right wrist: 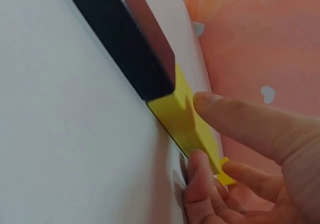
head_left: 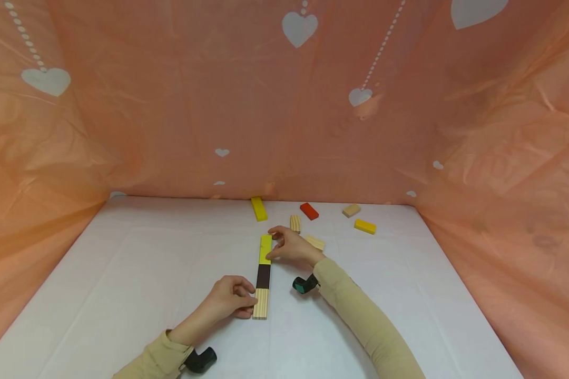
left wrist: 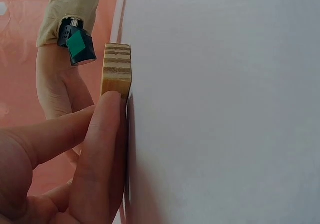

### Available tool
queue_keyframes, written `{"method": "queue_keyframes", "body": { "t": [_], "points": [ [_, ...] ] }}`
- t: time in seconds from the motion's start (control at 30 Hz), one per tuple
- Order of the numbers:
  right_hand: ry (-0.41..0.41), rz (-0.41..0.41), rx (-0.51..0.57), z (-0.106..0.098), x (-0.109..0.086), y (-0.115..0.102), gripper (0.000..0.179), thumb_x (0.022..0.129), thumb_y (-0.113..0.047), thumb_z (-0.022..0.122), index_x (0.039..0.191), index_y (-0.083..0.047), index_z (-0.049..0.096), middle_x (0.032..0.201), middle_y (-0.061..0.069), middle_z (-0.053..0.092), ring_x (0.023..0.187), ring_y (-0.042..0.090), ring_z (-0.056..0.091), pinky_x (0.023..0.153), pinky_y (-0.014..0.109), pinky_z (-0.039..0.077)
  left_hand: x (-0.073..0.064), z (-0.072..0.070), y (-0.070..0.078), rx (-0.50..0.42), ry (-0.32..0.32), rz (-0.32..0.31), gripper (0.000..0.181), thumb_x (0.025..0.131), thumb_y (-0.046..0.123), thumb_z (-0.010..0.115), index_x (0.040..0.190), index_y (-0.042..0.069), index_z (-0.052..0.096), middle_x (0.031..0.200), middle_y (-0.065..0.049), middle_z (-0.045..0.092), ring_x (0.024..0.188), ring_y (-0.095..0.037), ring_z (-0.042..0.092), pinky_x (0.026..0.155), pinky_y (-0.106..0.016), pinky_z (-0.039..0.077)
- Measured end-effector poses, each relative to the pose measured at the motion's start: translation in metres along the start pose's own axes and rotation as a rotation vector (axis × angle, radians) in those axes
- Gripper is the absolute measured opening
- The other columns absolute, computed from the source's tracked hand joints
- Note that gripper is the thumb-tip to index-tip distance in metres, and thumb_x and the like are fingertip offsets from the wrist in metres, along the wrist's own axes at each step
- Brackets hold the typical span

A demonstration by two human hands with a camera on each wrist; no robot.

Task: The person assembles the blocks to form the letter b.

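Note:
Three blocks lie end to end in a row on the white table: a yellow block point(head_left: 265, 247) farthest away, a dark brown block point(head_left: 263, 277) in the middle and a striped wooden block point(head_left: 261, 305) nearest. My left hand point(head_left: 231, 297) is at the left side of the wooden block, with the fingertips point(left wrist: 111, 101) against it in the left wrist view. Beside the yellow block is my right hand point(head_left: 291, 246), its thumb point(right wrist: 205, 101) touching near the top edge and another finger low along the same side. The index finger reaches past its far end.
Behind the row lie another yellow block point(head_left: 258, 209), a red block point(head_left: 309, 211) and a striped block point(head_left: 295, 223). A wooden block point(head_left: 316, 242) sits partly behind the right hand. Farther right are a pale block point(head_left: 351, 210) and an orange-yellow block point(head_left: 365, 226). A pink curtain point(head_left: 246, 116) surrounds the table.

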State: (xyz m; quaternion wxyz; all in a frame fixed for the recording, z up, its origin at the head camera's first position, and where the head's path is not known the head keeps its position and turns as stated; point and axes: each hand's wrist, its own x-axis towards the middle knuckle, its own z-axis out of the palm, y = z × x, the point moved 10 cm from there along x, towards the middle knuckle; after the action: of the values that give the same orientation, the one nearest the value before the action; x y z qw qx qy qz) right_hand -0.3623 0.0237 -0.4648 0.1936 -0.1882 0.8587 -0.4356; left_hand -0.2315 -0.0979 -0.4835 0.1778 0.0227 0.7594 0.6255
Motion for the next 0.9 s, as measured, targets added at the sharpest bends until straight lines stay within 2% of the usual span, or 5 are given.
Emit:
{"method": "queue_keyframes", "body": {
  "t": [0.23, 0.53, 0.67, 0.9],
  "points": [
    [-0.047, -0.040, 0.035, -0.005, 0.001, -0.006, 0.063, 0.077, -0.011, 0.081, 0.132, -0.007, 0.050, 0.118, 0.010, 0.056, 0.091, 0.018, 0.062, 0.086, 0.031, 0.054, -0.002, 0.000, -0.001, -0.012, -0.004, -0.004, 0.022, 0.081, -0.006, 0.071, 0.098, -0.009, 0.059, 0.074, -0.010, 0.060, 0.060, -0.016, 0.064, 0.058, -0.034, 0.061],
    [-0.040, -0.148, 0.057, -0.026, 0.015, -0.025, 0.064, 0.082, -0.004, 0.076, 0.138, -0.003, 0.045, 0.130, 0.017, 0.052, 0.116, 0.029, 0.053, 0.100, 0.036, 0.048, -0.002, -0.001, -0.001, -0.023, -0.004, 0.014, 0.021, 0.081, -0.007, 0.070, 0.098, -0.010, 0.059, 0.075, -0.010, 0.061, 0.060, -0.016, 0.064, 0.058, -0.035, 0.061],
    [0.000, -0.166, 0.076, -0.035, 0.020, -0.031, 0.065, 0.083, -0.005, 0.074, 0.140, -0.004, 0.043, 0.135, 0.018, 0.049, 0.122, 0.032, 0.048, 0.104, 0.041, 0.045, -0.002, 0.000, -0.001, -0.020, -0.011, 0.011, 0.021, 0.081, -0.007, 0.070, 0.098, -0.010, 0.059, 0.074, -0.010, 0.060, 0.060, -0.016, 0.064, 0.058, -0.035, 0.061],
    [0.097, -0.122, 0.056, -0.052, 0.045, -0.019, 0.067, 0.084, -0.009, 0.075, 0.142, -0.009, 0.041, 0.136, 0.009, 0.049, 0.123, 0.026, 0.047, 0.106, 0.042, 0.042, 0.000, -0.001, 0.000, -0.002, 0.002, -0.009, 0.021, 0.081, -0.007, 0.070, 0.098, -0.009, 0.059, 0.076, -0.011, 0.060, 0.060, -0.016, 0.064, 0.058, -0.034, 0.061]
  ]
}}
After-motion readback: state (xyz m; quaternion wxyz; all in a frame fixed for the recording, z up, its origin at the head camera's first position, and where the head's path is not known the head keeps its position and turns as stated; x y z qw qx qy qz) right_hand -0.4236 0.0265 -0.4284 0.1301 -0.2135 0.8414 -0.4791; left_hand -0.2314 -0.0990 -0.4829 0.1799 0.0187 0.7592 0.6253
